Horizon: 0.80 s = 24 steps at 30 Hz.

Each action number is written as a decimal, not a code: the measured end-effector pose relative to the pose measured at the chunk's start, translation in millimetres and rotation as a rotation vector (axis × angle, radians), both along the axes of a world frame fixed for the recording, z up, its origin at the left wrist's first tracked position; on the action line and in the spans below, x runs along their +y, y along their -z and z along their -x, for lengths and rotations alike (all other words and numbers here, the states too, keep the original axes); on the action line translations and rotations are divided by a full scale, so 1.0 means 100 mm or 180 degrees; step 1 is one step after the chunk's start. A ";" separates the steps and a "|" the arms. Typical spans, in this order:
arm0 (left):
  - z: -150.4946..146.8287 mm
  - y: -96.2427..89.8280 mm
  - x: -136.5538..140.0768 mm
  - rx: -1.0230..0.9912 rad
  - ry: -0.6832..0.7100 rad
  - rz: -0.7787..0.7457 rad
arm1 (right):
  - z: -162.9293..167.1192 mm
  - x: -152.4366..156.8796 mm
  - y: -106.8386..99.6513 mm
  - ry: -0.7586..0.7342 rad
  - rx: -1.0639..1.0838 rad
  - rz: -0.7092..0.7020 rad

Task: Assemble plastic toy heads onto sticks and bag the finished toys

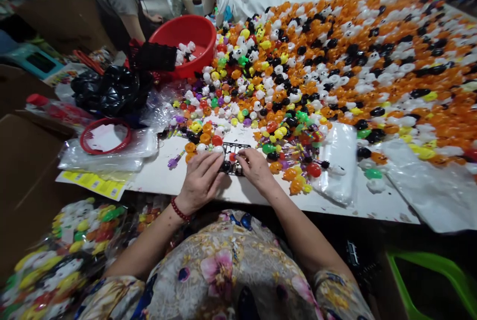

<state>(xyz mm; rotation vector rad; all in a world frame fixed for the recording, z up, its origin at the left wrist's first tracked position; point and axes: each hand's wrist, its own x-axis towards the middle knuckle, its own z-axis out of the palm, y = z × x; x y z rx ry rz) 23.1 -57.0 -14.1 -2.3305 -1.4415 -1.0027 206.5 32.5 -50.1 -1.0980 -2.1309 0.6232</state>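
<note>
A black plastic grid tray lies on the white table near its front edge, between my hands. My left hand is at the tray's left side, fingers together and bent over; what they hold, if anything, is hidden. A white ball-like piece shows at its fingertips, and a black round piece sits beside its thumb. With thumb and finger, my right hand pinches at a small red piece over the tray. Orange, red and black plastic pieces lie just beyond my left hand.
A large heap of small plastic figures covers the table's back and right. Clear bags lie at right. At left are a red tub, a red basket and a black bag. Another person sits at the back left.
</note>
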 end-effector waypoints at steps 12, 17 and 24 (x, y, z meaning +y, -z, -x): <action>-0.01 0.05 0.12 0.0242 0.0117 0.0532 | 0.23 0.11 -0.26 -0.0377 0.0081 0.1354; -0.06 0.05 0.14 0.0467 -0.0014 0.0460 | 0.26 0.07 -0.14 -0.0601 0.0370 0.1462; -0.08 0.15 0.20 0.0478 -0.0124 0.0638 | 0.21 0.10 -0.10 -0.0579 0.0581 0.1690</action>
